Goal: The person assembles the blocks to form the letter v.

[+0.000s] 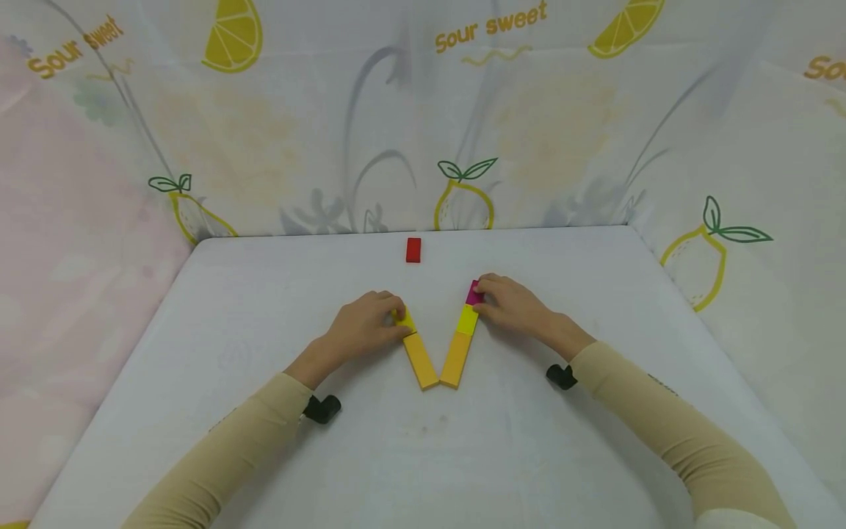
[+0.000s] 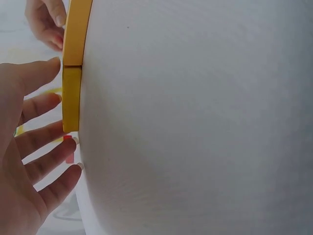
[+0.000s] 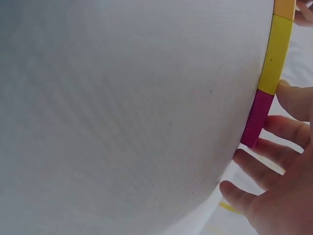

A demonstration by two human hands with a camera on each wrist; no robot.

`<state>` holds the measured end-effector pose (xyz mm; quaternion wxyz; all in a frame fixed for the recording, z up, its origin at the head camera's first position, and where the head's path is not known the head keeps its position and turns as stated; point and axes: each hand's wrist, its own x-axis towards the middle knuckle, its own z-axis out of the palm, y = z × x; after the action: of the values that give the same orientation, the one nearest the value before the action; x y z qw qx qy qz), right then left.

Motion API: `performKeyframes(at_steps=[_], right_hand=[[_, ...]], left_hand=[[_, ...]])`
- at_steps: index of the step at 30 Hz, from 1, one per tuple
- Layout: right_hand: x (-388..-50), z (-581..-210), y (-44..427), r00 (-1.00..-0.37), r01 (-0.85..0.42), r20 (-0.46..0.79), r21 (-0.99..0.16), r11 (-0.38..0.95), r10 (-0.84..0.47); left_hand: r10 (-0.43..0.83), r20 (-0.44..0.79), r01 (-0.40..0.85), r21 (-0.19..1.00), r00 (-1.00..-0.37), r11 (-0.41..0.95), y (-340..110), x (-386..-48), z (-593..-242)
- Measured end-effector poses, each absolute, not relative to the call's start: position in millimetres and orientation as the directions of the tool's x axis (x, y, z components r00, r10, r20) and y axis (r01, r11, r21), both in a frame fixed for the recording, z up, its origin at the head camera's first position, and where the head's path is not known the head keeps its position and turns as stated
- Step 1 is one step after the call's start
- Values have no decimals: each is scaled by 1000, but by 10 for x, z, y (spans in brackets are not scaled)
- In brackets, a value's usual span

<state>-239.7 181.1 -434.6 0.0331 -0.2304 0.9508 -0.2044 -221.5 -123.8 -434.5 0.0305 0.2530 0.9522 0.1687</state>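
Note:
Two rows of blocks meet in a V on the white table. The left row has an orange block [image 1: 421,361] and a yellow block [image 1: 407,321]; the right row has an orange block [image 1: 456,360], a yellow block [image 1: 466,319] and a magenta block [image 1: 472,294]. My left hand [image 1: 366,323] touches the left yellow block [image 2: 71,98] at its outer side and far end, fingers spread and relaxed. Against the magenta block [image 3: 257,117] rest the fingers of my right hand [image 1: 514,305], slightly bent, with the thumb by the yellow block [image 3: 276,54].
A red block [image 1: 413,250] lies near the back edge of the white table [image 1: 423,470], beyond the V. Behind the table hangs a cloth [image 1: 297,132] printed with lemons. Black wrist devices sit under both forearms.

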Motion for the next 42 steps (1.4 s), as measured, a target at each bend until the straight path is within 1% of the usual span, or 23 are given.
performKeyframes(at_steps=[6, 13, 42], right_hand=[[-2381, -4322, 1814, -881, -447, 50, -411, 795, -470], [-2389, -4325, 1809, -883, -444, 48, -412, 796, -467], [-2386, -4332, 1812, -881, -446, 51, -421, 790, -470]], left_hand=[[482, -6, 455, 325, -876, 829, -1214, -2190, -4325], [494, 24, 479, 284, -869, 830, -1207, -2192, -4356], [504, 37, 494, 272, -863, 826, -1183, -2131, -4323]])
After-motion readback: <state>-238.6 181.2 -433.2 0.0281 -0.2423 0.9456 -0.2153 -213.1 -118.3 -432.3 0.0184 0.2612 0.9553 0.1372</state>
